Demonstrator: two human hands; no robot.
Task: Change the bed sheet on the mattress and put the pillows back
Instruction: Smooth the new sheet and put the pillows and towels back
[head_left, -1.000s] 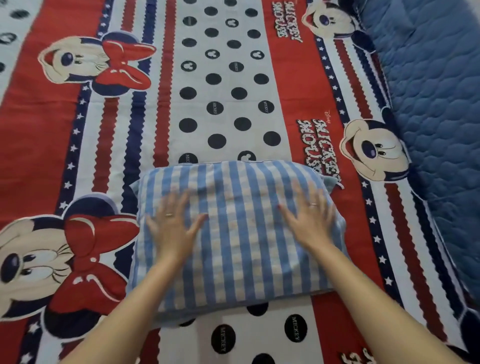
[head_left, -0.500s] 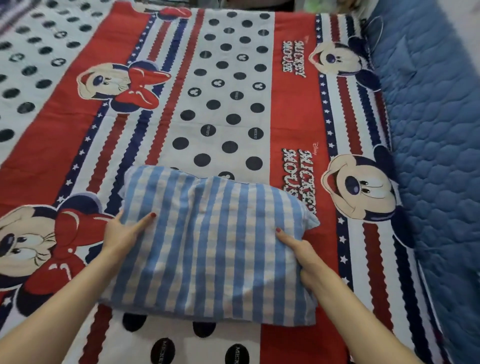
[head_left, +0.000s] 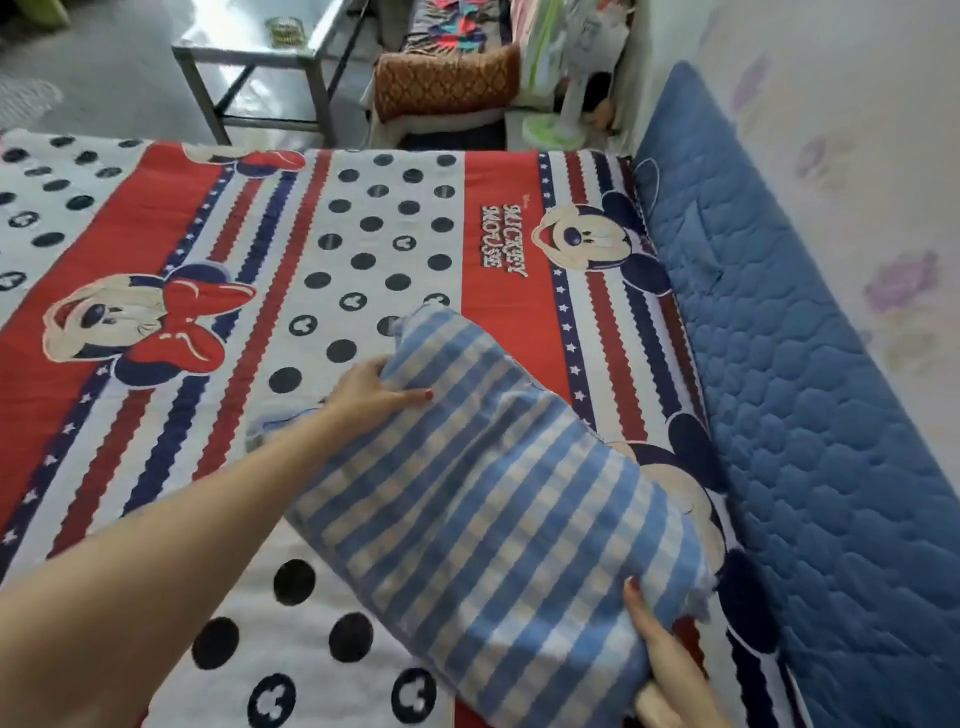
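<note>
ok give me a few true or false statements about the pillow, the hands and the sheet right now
1. Both hands hold the pillow. True: the left hand grips its far end and the right hand its near end.
2. The pillow is plain white. False: it is blue and white checked.
3. The sheet shows cartoon mice and black dots. True.
4. A blue quilted pad lies left of the sheet. False: it lies on the right.

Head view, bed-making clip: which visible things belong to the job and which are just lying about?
Job:
- striped pillow, gripped at its ends by left hand and right hand
- cartoon-print bed sheet

Bystanders:
- blue quilted pad along the wall
- metal table
- floor fan
- patterned cushion
</note>
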